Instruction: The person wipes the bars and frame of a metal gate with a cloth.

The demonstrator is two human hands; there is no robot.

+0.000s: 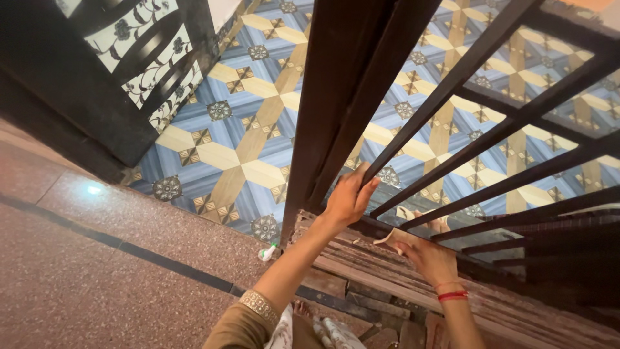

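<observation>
Left hand (349, 197) grips a bar of the dark grille (491, 123); right hand (429, 258), below it, pinches sandpaper (389, 236) against the frame — sanding looks barely begun.

gate (452, 123): dark metal bars, tilted in view, over patterned tile floor
sandpaper (392, 236): small tan scrap, pressed against a lower bar

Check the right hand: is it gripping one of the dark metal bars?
No: the right hand holds a small pale scrap low on the frame, while the left hand grips a dark bar.
</observation>
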